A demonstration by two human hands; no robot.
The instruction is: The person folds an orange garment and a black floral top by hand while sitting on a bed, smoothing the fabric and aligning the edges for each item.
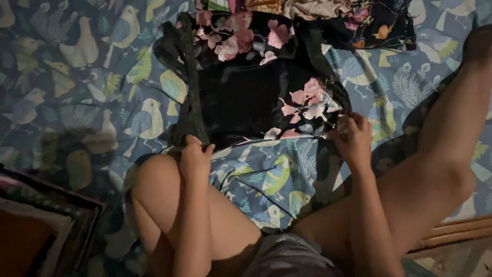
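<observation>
A black garment with pink flowers (246, 97) lies spread on a blue bedsheet printed with birds (82, 102). My left hand (195, 156) grips the garment's near left corner, by a dark lace edge. My right hand (353, 136) pinches the near right corner, next to a cluster of pink flowers. Both hands sit at the garment's lower hem, roughly level with each other. My bare knees frame the hands on either side.
More crumpled clothes (318, 10) are heaped at the top, beyond the garment. A dark rug or mat (41, 225) lies at the lower left beside the bed. A wooden edge (456, 231) shows at the lower right.
</observation>
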